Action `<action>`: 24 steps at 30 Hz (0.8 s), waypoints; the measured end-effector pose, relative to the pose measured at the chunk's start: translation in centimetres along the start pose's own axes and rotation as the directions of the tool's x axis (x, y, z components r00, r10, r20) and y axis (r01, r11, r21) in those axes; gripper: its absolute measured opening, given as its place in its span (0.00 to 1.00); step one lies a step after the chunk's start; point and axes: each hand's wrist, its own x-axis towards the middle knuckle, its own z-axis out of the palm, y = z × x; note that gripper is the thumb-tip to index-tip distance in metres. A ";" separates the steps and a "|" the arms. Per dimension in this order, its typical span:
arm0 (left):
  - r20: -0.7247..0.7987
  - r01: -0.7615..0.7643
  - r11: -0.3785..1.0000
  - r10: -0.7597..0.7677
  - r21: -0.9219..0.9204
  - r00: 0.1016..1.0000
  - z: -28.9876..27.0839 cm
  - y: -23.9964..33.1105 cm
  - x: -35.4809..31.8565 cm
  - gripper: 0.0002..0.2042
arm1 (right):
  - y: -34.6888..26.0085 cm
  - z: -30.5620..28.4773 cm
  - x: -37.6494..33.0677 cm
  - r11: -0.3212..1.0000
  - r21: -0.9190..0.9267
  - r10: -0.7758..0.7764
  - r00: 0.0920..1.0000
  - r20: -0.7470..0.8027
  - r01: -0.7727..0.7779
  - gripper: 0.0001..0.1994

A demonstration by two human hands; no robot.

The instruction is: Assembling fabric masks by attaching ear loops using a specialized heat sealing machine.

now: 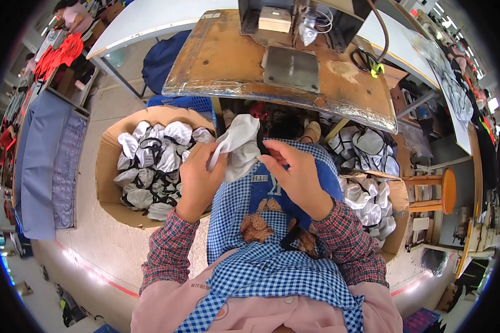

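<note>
Over my lap, both hands hold a white cloth piece with black edging [240, 145]. My left hand [200, 173] pinches its left side between thumb and fingers. At the right side, my right hand [294, 173] is closed on the cloth by its black edge, thumb and forefinger together. The cloth hangs loosely folded, so its full shape is hidden. To my left stands an open cardboard box [106, 186] full of similar white pieces with black edging [166, 158]. More such pieces [369, 202] fill a second cardboard box [399, 213] on my right.
Ahead is a worn wooden worktable [216, 55] bearing a dark metal plate [290, 67] and a machine. A blue crate [183, 103] sits beneath its left end. A wooden stool [449, 190] stands at the right. Grey-blue cloth [34, 166] hangs at the left.
</note>
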 end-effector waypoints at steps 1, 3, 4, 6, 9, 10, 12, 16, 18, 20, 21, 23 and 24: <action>-0.002 -0.008 1.000 0.008 0.001 1.000 0.0 -0.1 -0.1 0.09 | 0.0 -0.1 0.0 0.999 -0.030 -0.025 1.000 0.004 0.025 0.14; 0.079 0.043 0.999 -0.043 0.006 0.996 -0.2 0.3 -0.4 0.10 | 0.4 -0.3 -0.2 0.991 -0.066 -0.116 0.993 -0.030 0.113 0.11; 0.082 0.030 1.000 -0.029 -0.002 0.996 -0.2 1.3 -0.4 0.10 | 0.7 -0.4 -0.3 0.990 -0.076 -0.119 0.992 -0.042 0.116 0.11; -0.072 -0.197 0.956 0.217 0.218 0.973 -0.4 3.7 -0.4 0.13 | 1.2 -0.8 -0.6 0.982 -0.089 -0.169 0.985 -0.032 0.165 0.10; 0.094 -0.367 0.930 0.366 -0.003 0.926 -2.5 6.8 -2.1 0.16 | 2.0 -1.3 -0.7 0.987 -0.074 -0.149 0.987 -0.052 0.145 0.08; 0.268 -0.316 0.917 0.376 -0.241 0.887 -3.4 8.1 -2.5 0.14 | 2.4 -1.4 -0.9 0.989 -0.055 -0.138 0.989 -0.047 0.135 0.09; 0.672 -0.012 0.832 0.457 -0.555 0.582 -4.6 10.7 -2.1 0.09 | 2.1 -1.9 -1.2 0.981 -0.098 -0.172 0.984 -0.037 0.167 0.08; 0.893 0.076 0.890 0.447 -0.449 0.049 -3.2 11.7 -3.2 0.17 | 2.3 -2.2 -1.6 0.967 -0.127 -0.228 0.973 -0.039 0.221 0.08; 0.864 0.088 0.860 0.497 -0.503 0.083 -2.9 12.1 -3.6 0.18 | 2.4 -2.7 -2.0 0.970 -0.125 -0.212 0.977 -0.018 0.209 0.08; 0.832 0.104 0.827 0.542 -0.553 0.118 -2.6 12.2 -4.3 0.18 | 2.5 -3.1 -2.5 0.968 -0.140 -0.216 0.976 -0.040 0.208 0.08; 0.804 0.176 0.787 0.560 -0.591 0.198 -2.3 11.9 -4.9 0.20 | 2.4 -3.3 -2.6 0.969 -0.131 -0.219 0.975 -0.048 0.211 0.08; 0.772 0.234 0.739 0.573 -0.631 0.273 -1.8 11.4 -5.5 0.21 | 2.5 -3.5 -2.7 0.964 -0.121 -0.243 0.969 -0.052 0.235 0.08; 0.770 0.259 0.725 0.596 -0.638 0.228 -1.7 10.9 -5.5 0.19 | 2.5 -3.6 -2.8 0.963 -0.127 -0.246 0.967 -0.061 0.237 0.08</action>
